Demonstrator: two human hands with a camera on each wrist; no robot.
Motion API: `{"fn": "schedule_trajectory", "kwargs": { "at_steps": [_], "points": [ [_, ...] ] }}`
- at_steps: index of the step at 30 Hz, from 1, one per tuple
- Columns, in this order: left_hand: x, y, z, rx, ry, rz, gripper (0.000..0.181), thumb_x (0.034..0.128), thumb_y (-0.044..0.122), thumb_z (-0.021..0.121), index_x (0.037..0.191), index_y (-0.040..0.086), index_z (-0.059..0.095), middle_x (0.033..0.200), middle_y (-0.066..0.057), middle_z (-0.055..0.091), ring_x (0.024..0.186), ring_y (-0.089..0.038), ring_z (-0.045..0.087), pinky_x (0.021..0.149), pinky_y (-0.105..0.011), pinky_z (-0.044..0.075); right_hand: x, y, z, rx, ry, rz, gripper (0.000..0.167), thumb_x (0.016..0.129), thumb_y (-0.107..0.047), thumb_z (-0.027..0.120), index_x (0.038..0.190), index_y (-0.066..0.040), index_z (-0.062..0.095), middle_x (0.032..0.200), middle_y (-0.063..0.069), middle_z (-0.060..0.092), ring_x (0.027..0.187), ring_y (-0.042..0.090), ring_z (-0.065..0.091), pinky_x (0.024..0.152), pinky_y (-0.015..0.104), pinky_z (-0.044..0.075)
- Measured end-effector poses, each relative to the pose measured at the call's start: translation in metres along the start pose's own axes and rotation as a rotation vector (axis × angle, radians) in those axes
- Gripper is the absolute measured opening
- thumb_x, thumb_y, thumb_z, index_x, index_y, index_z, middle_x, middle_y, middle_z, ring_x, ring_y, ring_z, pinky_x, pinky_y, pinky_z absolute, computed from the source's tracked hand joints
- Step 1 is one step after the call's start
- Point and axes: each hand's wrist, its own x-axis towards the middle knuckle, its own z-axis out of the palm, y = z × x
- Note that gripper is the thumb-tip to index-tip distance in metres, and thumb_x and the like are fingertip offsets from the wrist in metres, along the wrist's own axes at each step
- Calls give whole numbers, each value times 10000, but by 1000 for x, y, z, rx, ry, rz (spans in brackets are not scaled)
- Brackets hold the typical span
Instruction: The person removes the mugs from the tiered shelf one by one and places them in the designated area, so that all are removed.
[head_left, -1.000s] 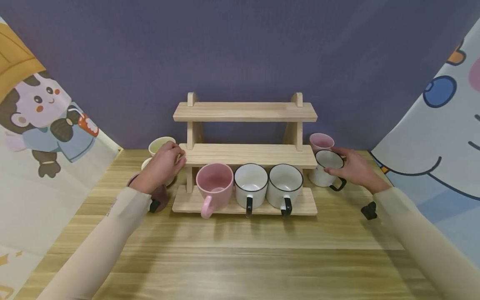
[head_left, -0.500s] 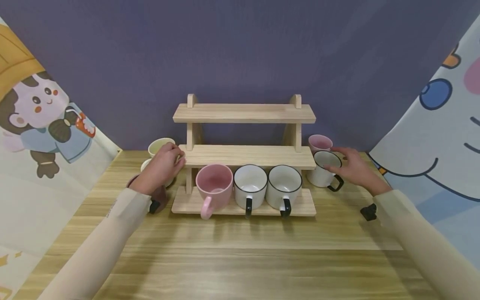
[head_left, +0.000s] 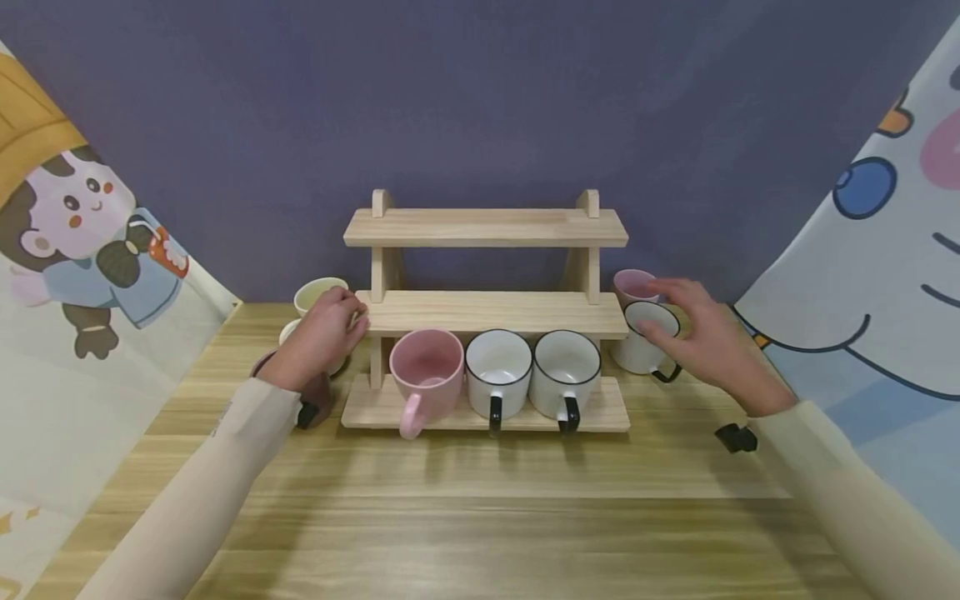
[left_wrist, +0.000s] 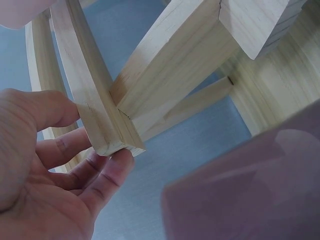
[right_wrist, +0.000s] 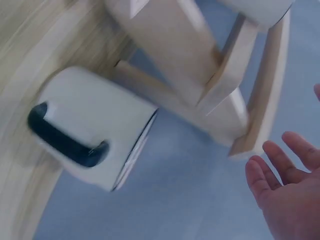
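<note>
My left hand [head_left: 322,337] grips the left end of the middle board of a three-tier wooden shelf [head_left: 487,310]. In the left wrist view, thumb and fingers curl round that board end [left_wrist: 107,132]. Over at the right, my right hand [head_left: 701,346] is raised with its fingers spread, holding nothing. Below and beside it stands a white mug [head_left: 637,354] with a black rim and handle. A pink mug [head_left: 633,283] is behind that one. On the bottom board sit a pink mug [head_left: 429,371] and two white mugs [head_left: 498,371] with black handles, handles facing me.
Left of the shelf, partly behind my left hand, stand a yellow-green mug [head_left: 311,292], a pale mug [head_left: 287,331] and a dark mauve mug [head_left: 318,400]. A small black object [head_left: 737,437] lies on the table [head_left: 480,517] by my right sleeve. A dark wall [head_left: 480,100] rises behind.
My right hand has lifted away from the white mug's rim, its fingers opening. The left hand keeps its grip on the shelf. The view has shifted slightly.
</note>
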Motion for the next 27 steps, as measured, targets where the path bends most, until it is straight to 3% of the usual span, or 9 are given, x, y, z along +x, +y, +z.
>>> {"fn": "schedule_trajectory", "kwargs": {
  "at_steps": [4, 7, 16, 27],
  "points": [
    [-1, -1, 1, 2, -9, -6, 172, 880, 42, 598, 947, -112, 634, 963, -244, 535, 926, -389, 510, 862, -479, 417, 0, -13, 10, 8, -15, -134, 488, 833, -171, 729, 1271, -39, 559, 1295, 130, 510, 1156, 310, 469, 885, 518, 413],
    [-1, -2, 1, 3, -14, -10, 181, 883, 53, 597, 950, -112, 634, 962, -242, 532, 927, -384, 505, 859, -475, 418, 0, -24, 17, 25, -68, -180, 517, 807, -191, 760, 1257, -33, 562, 1296, 100, 516, 1113, 286, 520, 875, 461, 452],
    [-1, -4, 1, -1, -26, -21, 198, 895, 67, 586, 968, -111, 631, 982, -239, 530, 944, -377, 502, 872, -472, 412, 3, -55, 32, -12, -223, -133, 728, 745, -464, 772, 1280, -30, 539, 1196, 107, 547, 1054, 282, 538, 870, 474, 439],
    [0, -1, 0, -6, -33, -24, 194, 893, 68, 585, 962, -108, 630, 988, -238, 529, 951, -375, 504, 883, -471, 414, 8, -70, 51, -175, -250, -63, 859, 651, -658, 733, 1284, -105, 556, 1213, 86, 528, 1084, 252, 508, 836, 466, 470]
  ]
}}
